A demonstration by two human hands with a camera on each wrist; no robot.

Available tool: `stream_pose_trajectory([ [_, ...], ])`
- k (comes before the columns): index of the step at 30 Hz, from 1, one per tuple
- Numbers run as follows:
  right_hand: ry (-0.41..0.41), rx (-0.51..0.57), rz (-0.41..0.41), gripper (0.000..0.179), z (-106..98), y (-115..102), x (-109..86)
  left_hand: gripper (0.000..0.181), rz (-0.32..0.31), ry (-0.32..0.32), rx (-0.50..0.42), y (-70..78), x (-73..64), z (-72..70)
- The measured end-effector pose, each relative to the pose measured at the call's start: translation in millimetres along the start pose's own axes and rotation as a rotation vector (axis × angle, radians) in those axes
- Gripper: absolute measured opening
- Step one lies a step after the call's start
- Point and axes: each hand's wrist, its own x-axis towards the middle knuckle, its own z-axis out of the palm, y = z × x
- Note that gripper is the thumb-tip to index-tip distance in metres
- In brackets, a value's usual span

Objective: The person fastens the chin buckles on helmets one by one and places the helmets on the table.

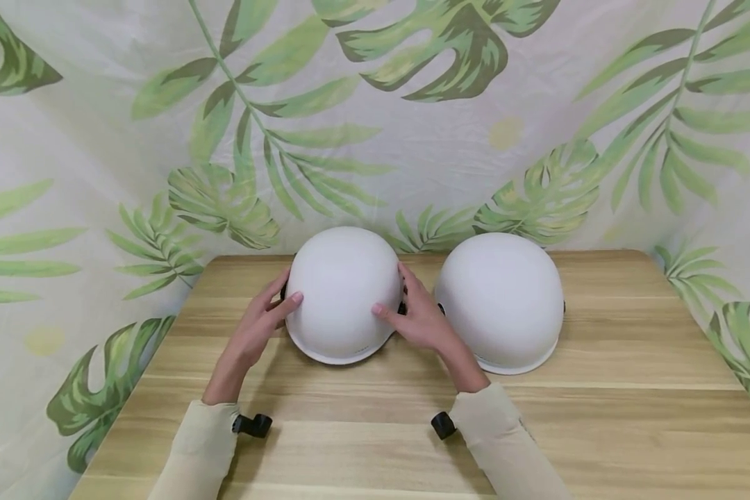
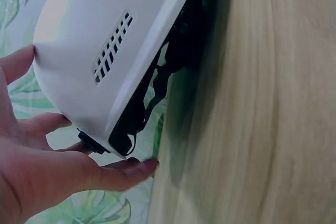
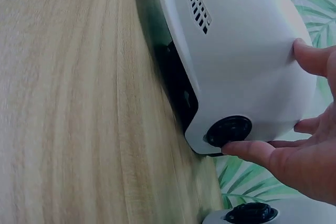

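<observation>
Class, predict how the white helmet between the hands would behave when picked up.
The helmet is probably stiff: the left hand and right hand make no visible dent. Its smooth surface may be slippery. The black strap underneath looks floppy and would likely dangle.

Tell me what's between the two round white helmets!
In the head view, the right hand sits between the held white helmet and the other white helmet, with some wooden tabletop showing.

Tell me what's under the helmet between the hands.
Under the helmet, a black strap and part of the table show. The helmet hides most of its inside and the table directly beneath.
</observation>
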Motion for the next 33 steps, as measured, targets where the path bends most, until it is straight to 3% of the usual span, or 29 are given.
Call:
stream_pose_trajectory([
  [9, -0.03, 0.083, 0.014, 0.1, -2.0, -0.5, 0.9, 0.071, 0.057, 0.124, 0.038, 12.4, -5.9, -0.7],
  [19, 0.029, 0.132, 0.01, 0.103, -1.8, -5.2, 1.5, 0.068, 0.07, 0.146, 0.044, 14.0, -5.0, 0.2],
  [25, 0.089, 0.175, 0.01, 0.097, -5.1, -9.2, 0.0, 0.061, 0.119, 0.19, 0.025, 18.0, -3.1, 3.3],
  [33, 0.082, 0.224, 0.015, 0.094, -10.6, -9.1, 0.1, 0.052, 0.186, 0.275, -0.02, 23.3, -5.2, 5.7],
])
